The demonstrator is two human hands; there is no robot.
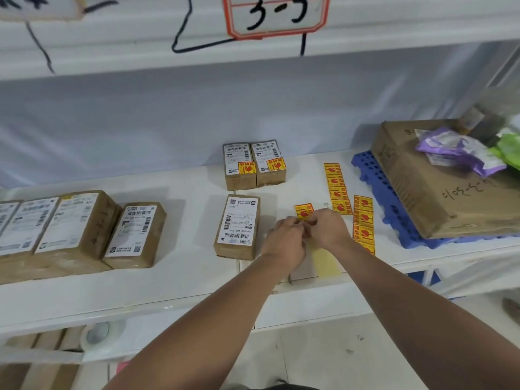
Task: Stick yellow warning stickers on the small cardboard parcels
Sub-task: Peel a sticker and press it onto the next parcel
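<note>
Two hands meet: left hand (284, 238), right hand (328, 229) pinch yellow sticker (304, 211) beside parcel (239, 225).

**Both hands on one sticker at mid-shelf**

Left hand (284, 237) and right hand (327, 229) meet fingertip to fingertip, pinching the lower edge of a yellow warning sticker (303, 211) above the white shelf (183, 277). A pale backing strip (327, 264) lies under the wrists. Just left sits a bare parcel (237, 226), label up. Behind it, two stickered parcels (254, 166) stand side by side, touching. Right of the hands lie two sticker strips (337, 190). Further right, a large cardboard box (422, 187) rests on a blue plastic pallet (375, 181). Far left, more labelled parcels (84, 229) are lined up.
</note>
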